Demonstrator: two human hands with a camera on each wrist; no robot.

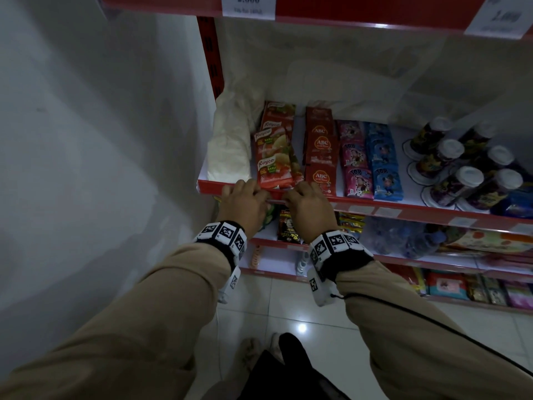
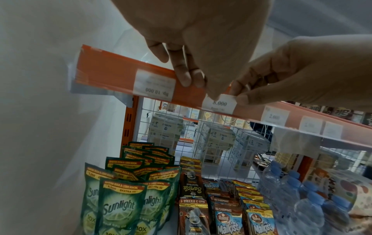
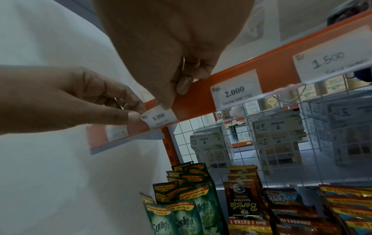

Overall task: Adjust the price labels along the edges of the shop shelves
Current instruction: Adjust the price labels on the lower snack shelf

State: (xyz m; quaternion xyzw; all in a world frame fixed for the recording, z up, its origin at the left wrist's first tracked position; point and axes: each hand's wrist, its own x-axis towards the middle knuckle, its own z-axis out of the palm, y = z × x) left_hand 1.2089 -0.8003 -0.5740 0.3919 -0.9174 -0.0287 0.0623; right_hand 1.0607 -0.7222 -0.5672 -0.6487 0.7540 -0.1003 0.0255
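Both hands are up at the red shelf edge in the middle of the head view, and the risk sits right there. The left hand has its fingers curled over the top of the rail while its thumb presses the left end of the 8.000 price label; the right hand pinches the label's other end, thumb below and fingertips above. In the right wrist view that label's left corner is curled away from the strip — pull unevenly and I'd judge it creases, tears or pops out of the clear cover. Slide it too far left in the left wrist view and it crowds the Rp. 10.000 label; too far the other way and it nears the 2.000 label. Knuckles are also near the Royco sachets just above the rail — a jerk could nudge one forward off the shelf.
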